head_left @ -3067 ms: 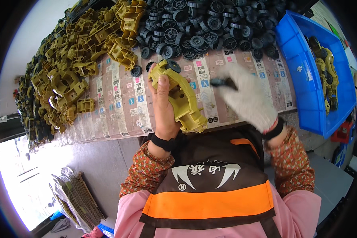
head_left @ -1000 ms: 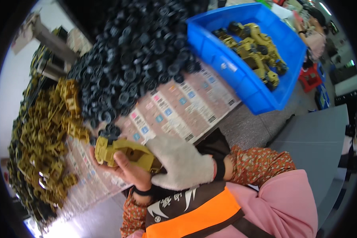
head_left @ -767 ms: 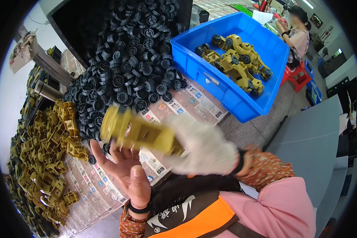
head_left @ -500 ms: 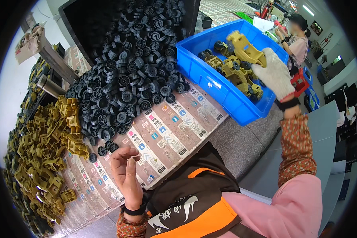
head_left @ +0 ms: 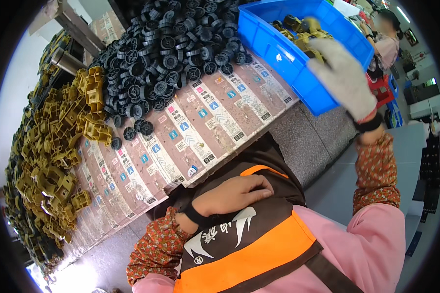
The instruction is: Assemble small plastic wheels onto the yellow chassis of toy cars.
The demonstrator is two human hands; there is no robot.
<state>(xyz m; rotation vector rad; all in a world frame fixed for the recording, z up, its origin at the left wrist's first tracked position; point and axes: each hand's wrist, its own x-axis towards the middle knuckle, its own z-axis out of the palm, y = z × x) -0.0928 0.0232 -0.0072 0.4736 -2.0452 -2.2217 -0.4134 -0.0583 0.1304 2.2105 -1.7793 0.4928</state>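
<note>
My right hand [head_left: 346, 80], in a white knitted glove, hovers over the near right side of the blue plastic bin [head_left: 274, 56]. Its fingers are spread and hold nothing that I can see. Inside the bin lie several olive-yellow toy vehicle bodies [head_left: 304, 43], some with black wheels; one at the far side is blurred, and the glove hides part of the heap. My bare left hand [head_left: 232, 196] rests across the front of my dark apron, loosely bent, with no object visible in it. The fingertips of this hand are partly turned from view.
A big heap of black toy wheels [head_left: 168, 53] covers the table's [head_left: 200, 129] far side. Olive-yellow plastic bodies [head_left: 54, 171] are piled at the left, near a metal post [head_left: 68, 62]. Another person [head_left: 387, 36] sits beyond the bin, by a red stool [head_left: 380, 92].
The right hand has let go of the olive-yellow toy vehicle over the bin. My left hand has dropped from the table edge to my apron. The view has shifted, so the table appears higher.
</note>
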